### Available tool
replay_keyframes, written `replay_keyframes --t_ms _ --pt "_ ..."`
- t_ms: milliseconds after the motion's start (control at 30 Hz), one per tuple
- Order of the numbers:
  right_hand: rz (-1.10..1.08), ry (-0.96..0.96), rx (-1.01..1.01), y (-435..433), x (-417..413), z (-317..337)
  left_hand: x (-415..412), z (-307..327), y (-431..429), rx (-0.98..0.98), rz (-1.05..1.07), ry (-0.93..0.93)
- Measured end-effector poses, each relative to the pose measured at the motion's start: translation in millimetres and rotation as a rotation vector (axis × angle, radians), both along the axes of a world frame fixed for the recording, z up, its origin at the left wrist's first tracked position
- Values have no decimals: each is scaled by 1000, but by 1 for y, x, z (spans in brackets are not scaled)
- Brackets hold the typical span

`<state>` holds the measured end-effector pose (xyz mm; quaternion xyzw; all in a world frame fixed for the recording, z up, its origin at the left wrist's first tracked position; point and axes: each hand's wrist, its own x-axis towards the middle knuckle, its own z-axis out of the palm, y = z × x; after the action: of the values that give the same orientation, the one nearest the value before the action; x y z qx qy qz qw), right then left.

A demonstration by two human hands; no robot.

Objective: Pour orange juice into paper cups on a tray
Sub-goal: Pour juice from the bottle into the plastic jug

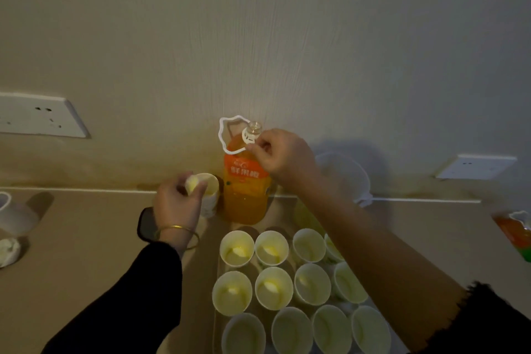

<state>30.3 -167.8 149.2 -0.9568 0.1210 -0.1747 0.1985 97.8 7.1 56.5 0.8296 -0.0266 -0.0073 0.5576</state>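
Dim yellowish light is leaving the scene murky and soft; shadows are falling rightward, and lines near the edges are bowing.

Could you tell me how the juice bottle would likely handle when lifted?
The juice bottle looks nearly full, so probably heavy. Its mouth is open, so tilting may slop juice. Its thin handle loop may flex.

Second bottle (512, 236) cut by right edge, front cups (244, 335) cut by bottom edge
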Motion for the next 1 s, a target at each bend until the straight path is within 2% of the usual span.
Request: replay_keyframes --t_ms 100,300,467,733,867,1000 --pt "10 45 38 4 1 1 -2 -31 6 248 -61 99" --pt "36 162 110 6 3 7 9 -79 2 509 -277 353" --pt "68 195 78 7 2 10 12 -98 -2 679 -503 367" --pt "77 195 43 10 5 10 19 -109 -10 690 -489 369" --pt "82 187 21 10 9 9 17 -107 -13 798 -542 282" --pt "30 83 -18 13 12 10 17 -103 -7 774 -543 319"
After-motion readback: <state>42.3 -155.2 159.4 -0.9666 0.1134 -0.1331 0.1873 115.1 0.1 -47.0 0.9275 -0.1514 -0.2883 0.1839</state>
